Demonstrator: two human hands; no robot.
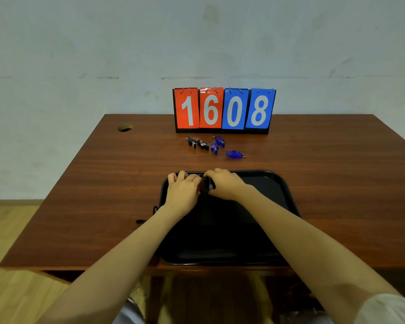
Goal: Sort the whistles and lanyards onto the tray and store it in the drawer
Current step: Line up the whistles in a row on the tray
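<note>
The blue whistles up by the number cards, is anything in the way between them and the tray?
Nothing visible blocks them. The three blue whistles lie on bare table, just beyond the black tray and its far rim.

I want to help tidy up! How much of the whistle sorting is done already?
Only a little. Both hands, left hand and right hand, work at the far-left corner of the black tray, handling small whistles, one black whistle showing between them. Still on the table: two black whistles and three blue whistles. Storing the tray is not yet done.
</note>
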